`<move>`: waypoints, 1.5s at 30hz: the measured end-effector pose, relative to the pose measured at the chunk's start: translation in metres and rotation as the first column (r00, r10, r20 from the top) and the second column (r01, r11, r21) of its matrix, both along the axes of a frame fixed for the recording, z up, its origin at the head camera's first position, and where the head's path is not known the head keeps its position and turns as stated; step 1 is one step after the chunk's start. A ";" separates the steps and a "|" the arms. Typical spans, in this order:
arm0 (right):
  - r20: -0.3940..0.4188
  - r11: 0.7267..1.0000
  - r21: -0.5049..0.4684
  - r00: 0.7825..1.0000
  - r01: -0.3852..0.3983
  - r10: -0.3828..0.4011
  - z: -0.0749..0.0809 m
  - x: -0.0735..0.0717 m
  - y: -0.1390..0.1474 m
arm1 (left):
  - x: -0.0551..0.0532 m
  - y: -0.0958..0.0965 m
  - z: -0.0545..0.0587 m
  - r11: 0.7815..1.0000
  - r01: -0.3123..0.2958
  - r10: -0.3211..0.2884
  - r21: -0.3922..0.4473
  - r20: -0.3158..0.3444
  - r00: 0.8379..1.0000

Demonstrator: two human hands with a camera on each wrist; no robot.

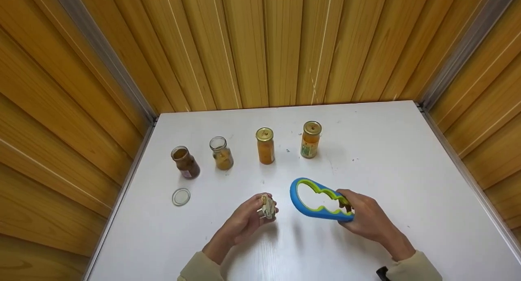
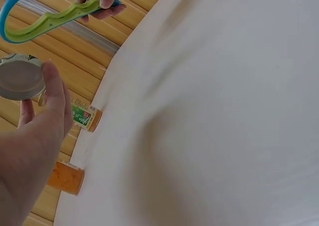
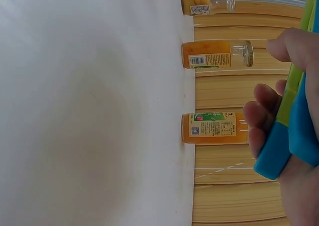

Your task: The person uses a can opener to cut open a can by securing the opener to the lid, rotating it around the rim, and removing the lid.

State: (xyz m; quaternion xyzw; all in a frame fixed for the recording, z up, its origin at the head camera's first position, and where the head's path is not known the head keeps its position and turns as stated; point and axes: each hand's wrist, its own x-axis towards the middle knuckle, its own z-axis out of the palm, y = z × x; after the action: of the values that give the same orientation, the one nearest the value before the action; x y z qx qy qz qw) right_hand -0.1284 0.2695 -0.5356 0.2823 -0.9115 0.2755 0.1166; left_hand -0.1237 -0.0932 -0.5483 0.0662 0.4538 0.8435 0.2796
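My left hand (image 1: 246,220) is raised over the front of the table and holds a metal jar lid (image 2: 20,79) between thumb and fingers. In the left wrist view, the lid's pale inner side shows. To its right, my right hand (image 1: 366,214) grips a blue and green jar opener (image 1: 321,214) by its handle end. The opener's wide looped end points left towards the lid, with nothing inside the loop. Beyond the opener stand two capped jars with orange contents: a middle jar (image 1: 266,151) and a right jar (image 1: 309,147), both with gold lids.
Two uncapped jars stand at the left: one with dark brown contents (image 1: 187,166), the other with yellowish contents (image 1: 224,160). A loose lid (image 1: 181,197) lies flat in front of the brown one. Wood-patterned panels (image 1: 281,49) enclose the white table (image 1: 390,151) at back and sides.
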 end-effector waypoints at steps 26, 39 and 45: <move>0.011 0.997 0.006 0.997 0.073 -0.073 0.000 0.004 0.021 | -0.027 -0.063 0.021 0.735 -0.374 0.395 -0.566 -0.091 0.914; 0.011 0.994 0.030 0.994 0.109 -0.109 -0.008 0.010 0.031 | -0.040 -0.076 0.014 0.518 -0.419 0.392 -0.746 -0.229 0.891; 0.007 0.991 0.031 0.992 0.128 -0.129 -0.010 0.011 0.036 | -0.045 -0.078 0.012 0.413 -0.433 0.350 -0.801 -0.299 0.888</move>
State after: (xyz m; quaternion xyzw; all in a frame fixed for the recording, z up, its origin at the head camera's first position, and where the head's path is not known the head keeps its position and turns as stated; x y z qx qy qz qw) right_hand -0.1170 0.3059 -0.5452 0.2236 -0.9324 0.2546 0.1258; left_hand -0.1684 -0.1714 -0.5367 -0.1514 0.8206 0.5487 0.0513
